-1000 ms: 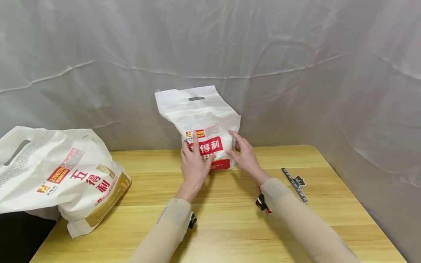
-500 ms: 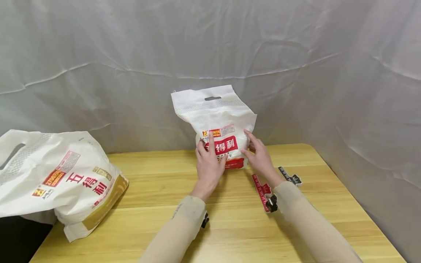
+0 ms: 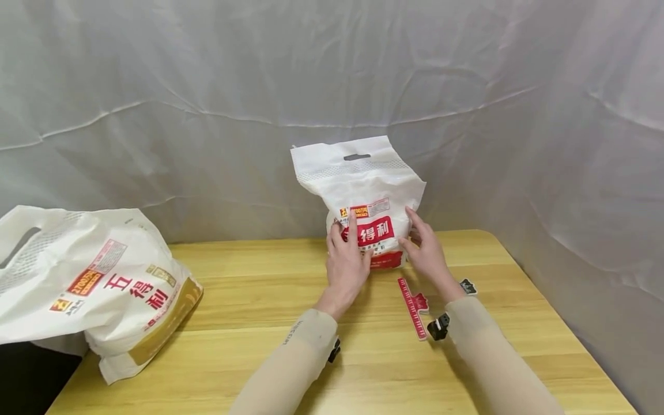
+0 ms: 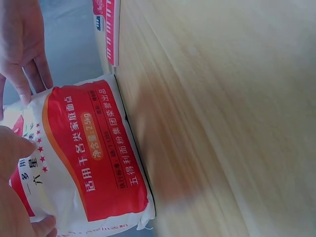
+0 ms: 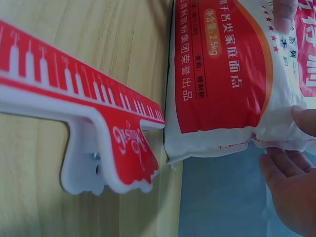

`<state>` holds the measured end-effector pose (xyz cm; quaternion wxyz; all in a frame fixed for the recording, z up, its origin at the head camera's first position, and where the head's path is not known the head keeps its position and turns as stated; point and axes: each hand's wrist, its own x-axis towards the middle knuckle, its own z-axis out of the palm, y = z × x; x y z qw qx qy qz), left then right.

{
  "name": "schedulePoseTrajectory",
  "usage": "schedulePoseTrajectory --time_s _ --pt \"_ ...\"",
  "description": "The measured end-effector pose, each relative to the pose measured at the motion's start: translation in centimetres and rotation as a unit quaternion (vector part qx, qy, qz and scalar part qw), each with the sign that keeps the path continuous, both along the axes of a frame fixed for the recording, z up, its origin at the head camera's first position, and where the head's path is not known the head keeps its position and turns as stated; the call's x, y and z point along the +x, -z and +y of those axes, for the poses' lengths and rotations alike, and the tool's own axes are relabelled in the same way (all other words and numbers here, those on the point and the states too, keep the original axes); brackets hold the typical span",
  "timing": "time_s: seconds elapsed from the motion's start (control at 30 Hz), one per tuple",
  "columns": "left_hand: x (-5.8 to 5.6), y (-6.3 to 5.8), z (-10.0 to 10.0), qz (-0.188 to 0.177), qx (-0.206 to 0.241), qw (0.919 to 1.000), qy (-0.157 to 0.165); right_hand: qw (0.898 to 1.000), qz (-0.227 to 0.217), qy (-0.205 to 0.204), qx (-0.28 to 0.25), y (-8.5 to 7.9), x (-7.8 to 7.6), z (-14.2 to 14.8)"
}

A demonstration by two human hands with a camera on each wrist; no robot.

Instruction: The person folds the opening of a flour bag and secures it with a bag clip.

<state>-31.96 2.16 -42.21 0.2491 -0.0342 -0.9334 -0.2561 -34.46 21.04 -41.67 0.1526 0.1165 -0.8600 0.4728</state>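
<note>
A white bag of flour with red printing and a cut-out handle stands at the back of the table, its top leaning against the grey cloth. My left hand holds its left side, thumb on the front and fingers spread over the label and edge. On the opposite side, my right hand grips the bag with the thumb in front and the other fingers around the edge. The left wrist view shows the red base panel of the bag close to the wood.
A second flour bag, with a gold base, leans at the table's left edge. A red piano-key clip lies before my right hand. A black clip is partly hidden by my right arm. Grey cloth hangs behind.
Both hands have moved to the right together with the flour bag between them. The red clip, formerly mostly under the right arm, now shows fully, while the arm covers most of the black one.
</note>
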Motion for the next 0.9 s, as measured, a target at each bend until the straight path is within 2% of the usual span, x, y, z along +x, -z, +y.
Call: schedulePoseTrajectory --time_s 0.17,0.33,0.47,0.57,0.67,0.77,0.9 --pt "-0.1 -0.1 -0.1 -0.001 0.004 0.9997 0.024 1.0 0.002 0.011 -0.007 0.0 0.0 0.3" --pt "0.4 0.0 -1.1 0.004 0.018 0.9982 0.057 1.0 0.015 0.018 -0.017 0.2 0.2 0.3" --pt "1.0 0.1 -1.8 0.035 0.015 0.9958 0.083 0.998 0.036 0.034 -0.046 0.4 0.7 0.1" --pt "1.3 -0.1 -2.4 0.075 0.021 0.993 0.089 0.992 0.079 0.052 -0.08 -0.2 1.2 -0.2" --pt "1.3 -1.0 -3.1 0.118 0.025 0.9897 0.077 0.982 0.132 0.063 -0.116 -1.6 1.6 -0.6" --pt "0.7 -2.5 -3.9 0.165 0.011 0.9837 0.072 0.973 0.164 0.069 -0.146 -3.2 1.8 -1.0" --pt "-0.5 -5.1 -4.7 0.225 -0.013 0.9694 0.096 0.966 0.18 0.077 -0.169 -4.6 1.5 -1.1"
